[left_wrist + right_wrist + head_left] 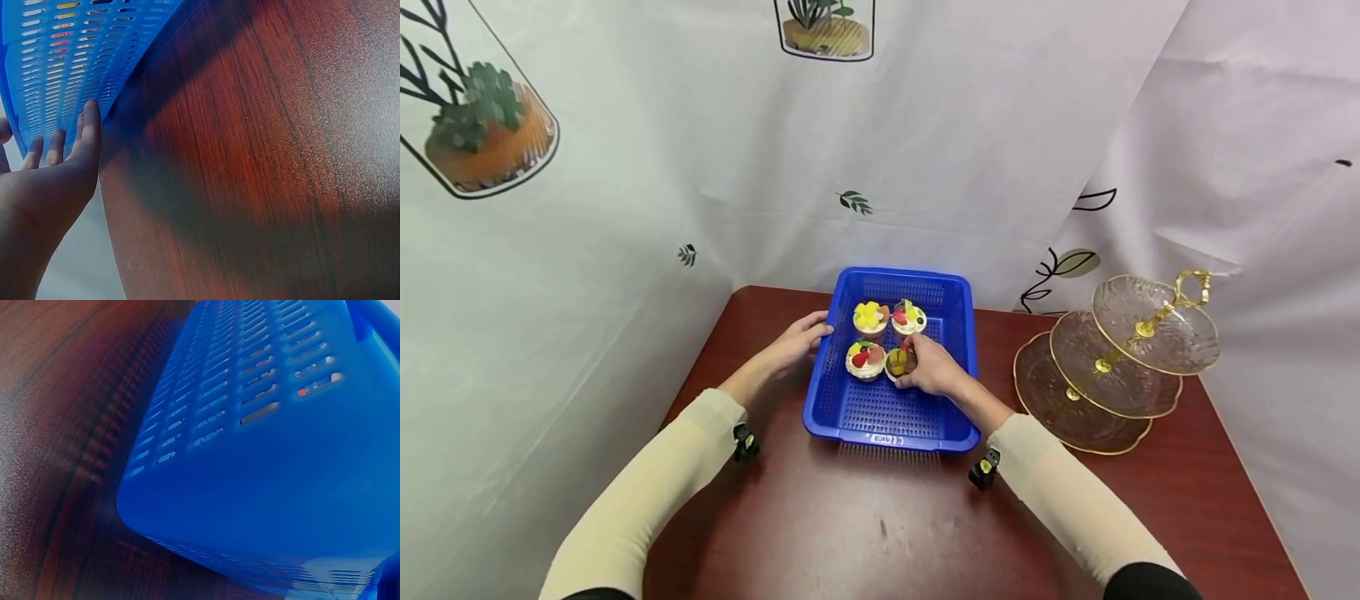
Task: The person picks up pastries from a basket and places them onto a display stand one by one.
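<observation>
Round frosted cupcake [898, 363] in right hand [931, 367] grip, slotted blue plastic basket [850, 408], left hand [796, 340] flat, fingers straight against its wall

- I see a dark reddish-brown wooden table [865, 533] with a visible grain, standing in a corner of white printed curtains.
- A blue slotted plastic basket [857, 412] sits directly on the table, near its far edge and about midway across.
- In my left wrist view the basket's perforated wall [56, 62] meets the tabletop [262, 175] and throws a shadow over the wood beside it.
- In my right wrist view one rounded corner of the basket [262, 487] rests on the wood [56, 425].
- A three-tier glass stand [1105, 375] with gold rims stands on the table's right side, apart from the basket.
</observation>
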Demonstrator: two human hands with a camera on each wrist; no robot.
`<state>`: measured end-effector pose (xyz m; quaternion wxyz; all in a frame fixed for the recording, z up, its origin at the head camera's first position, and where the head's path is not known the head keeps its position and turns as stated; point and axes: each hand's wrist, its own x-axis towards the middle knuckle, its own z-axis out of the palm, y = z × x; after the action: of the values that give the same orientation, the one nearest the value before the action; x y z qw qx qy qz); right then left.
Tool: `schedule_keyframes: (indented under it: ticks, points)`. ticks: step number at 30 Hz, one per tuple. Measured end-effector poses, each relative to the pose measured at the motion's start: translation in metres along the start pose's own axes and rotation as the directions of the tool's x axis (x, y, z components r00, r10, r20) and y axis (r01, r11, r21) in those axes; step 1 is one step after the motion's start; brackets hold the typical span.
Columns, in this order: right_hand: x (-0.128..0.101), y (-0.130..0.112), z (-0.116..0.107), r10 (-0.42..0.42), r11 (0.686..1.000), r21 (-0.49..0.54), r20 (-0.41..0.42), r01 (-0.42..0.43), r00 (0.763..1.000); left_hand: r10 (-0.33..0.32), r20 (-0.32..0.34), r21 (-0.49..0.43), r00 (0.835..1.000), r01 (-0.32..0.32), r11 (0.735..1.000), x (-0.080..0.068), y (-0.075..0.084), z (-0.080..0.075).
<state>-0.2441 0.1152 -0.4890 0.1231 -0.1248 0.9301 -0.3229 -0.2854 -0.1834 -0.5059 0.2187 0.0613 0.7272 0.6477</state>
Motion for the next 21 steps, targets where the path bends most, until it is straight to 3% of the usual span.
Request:
schedule_keyframes:
  ticks: [11, 21]
  points:
    - [-0.002, 0.001, -0.001, -0.028, 0.999, -0.024, -0.009, 0.028, 1.0, -0.017, -0.016, 0.004, 1.0, 0.017, 1.0, -0.003, 0.004, 0.003]
    - [-0.012, 0.0, -0.017, -0.118, 0.993, -0.005, -0.063, 0.118, 0.991, -0.036, 0.0, -0.008, 0.999, 0.036, 0.999, -0.004, 0.008, 0.003]
